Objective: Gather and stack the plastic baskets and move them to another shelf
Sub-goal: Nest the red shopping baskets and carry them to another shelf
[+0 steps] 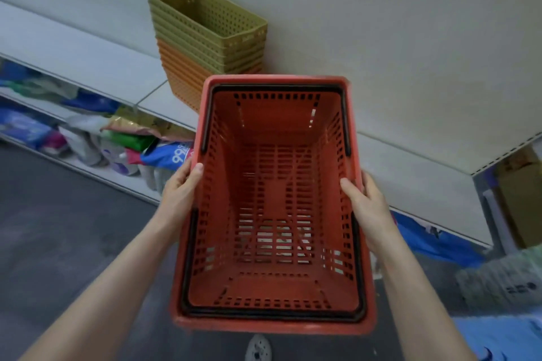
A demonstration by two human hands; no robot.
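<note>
Held thing: a red perforated plastic shopping basket [274,205] with 2 black handles folded down on its rim is hanging in the near centre, in front of the shelf.
Hands: the left hand [180,189] and the right hand [368,203] are clamping the 2 long sides of the basket, thumbs hooking over the rim.
Other baskets: a nested stack of olive green perforated plastic baskets [206,27] is sitting on orange ones [181,81], far and left on the pale grey shelf board [410,161].
Risk: the far rim is seeming near the stack, so pushing forward and left is maybe knocking it over.
Risk 2: the grip is only on the rim, so the basket could tilt.
Open room: the shelf is looking bare on the right of the stack.
Edges: the shelf front edge is running diagonally under the basket.
</note>
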